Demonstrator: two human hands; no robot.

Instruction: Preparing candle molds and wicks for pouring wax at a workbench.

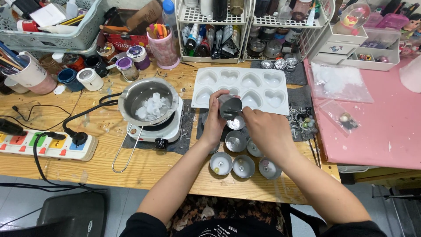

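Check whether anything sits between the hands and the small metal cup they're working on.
Nothing visible does. The left hand and right hand both already grip the small metal cup directly, held above the other metal cups on the wooden table.

Bright, even overhead light — soft shadows, slight edge distortion

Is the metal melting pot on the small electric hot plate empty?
No: the metal melting pot on the white hot plate holds a pile of pale, translucent wax chunks.
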